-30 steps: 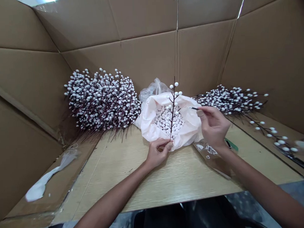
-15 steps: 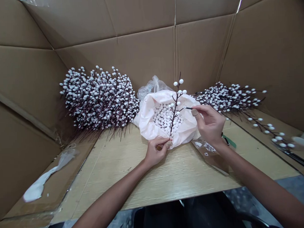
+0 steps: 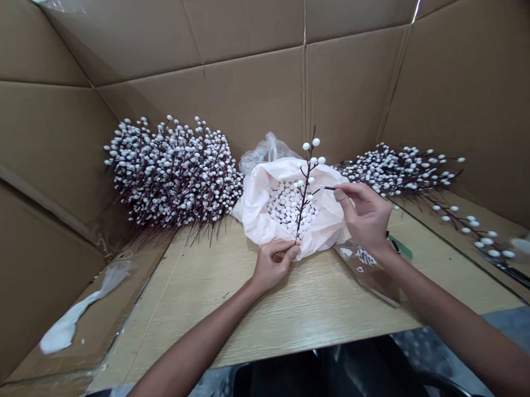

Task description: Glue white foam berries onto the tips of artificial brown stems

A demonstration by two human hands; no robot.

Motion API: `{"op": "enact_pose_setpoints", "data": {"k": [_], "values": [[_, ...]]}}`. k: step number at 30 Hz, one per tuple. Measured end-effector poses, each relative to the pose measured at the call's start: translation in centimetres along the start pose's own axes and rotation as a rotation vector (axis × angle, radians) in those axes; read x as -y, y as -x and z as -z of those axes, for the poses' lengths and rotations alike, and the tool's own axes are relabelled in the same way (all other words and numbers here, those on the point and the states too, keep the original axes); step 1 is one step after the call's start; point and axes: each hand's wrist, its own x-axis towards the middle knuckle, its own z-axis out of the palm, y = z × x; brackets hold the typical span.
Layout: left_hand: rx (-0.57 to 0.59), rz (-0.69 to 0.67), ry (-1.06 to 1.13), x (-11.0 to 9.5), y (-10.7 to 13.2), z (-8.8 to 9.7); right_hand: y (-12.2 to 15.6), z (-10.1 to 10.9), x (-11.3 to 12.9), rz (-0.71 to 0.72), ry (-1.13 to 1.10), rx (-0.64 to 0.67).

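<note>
Between thumb and finger, my left hand (image 3: 273, 265) pinches the bottom of an artificial berry stem (image 3: 300, 207). The stem stands nearly upright, dark brown, with several white berries on its twigs. My right hand (image 3: 366, 215) is closed on a thin dark stick (image 3: 328, 187) whose pale tip meets the end of a side twig on the stem. I cannot make out exactly what kind of tool the stick is. Behind the stem lies an opened pinkish-white plastic bag (image 3: 257, 213), holding many loose white berries (image 3: 286, 204).
A big pile of white berry stems (image 3: 177, 167) lies at left, a smaller pile (image 3: 394, 168) at right. A brown card (image 3: 372, 279) with white smears is under my right forearm, near a green object (image 3: 400, 247). A plastic pouch (image 3: 78, 315) lies left. Cardboard walls (image 3: 253, 100) enclose the table.
</note>
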Motion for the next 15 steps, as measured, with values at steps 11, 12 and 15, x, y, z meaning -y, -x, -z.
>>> {"op": "enact_pose_setpoints", "data": {"k": [11,12,15], "values": [[-0.008,-0.009,-0.003,0.23,0.01,-0.01,-0.11,0.08,0.11,0.053,0.012,-0.005],[-0.008,-0.011,-0.004,0.23,0.01,-0.01,-0.12,0.09,0.10,0.054,0.016,-0.003],[-0.006,-0.009,-0.013,0.16,0.01,0.00,-0.14,0.12,0.11,0.057,0.027,0.005]]}}
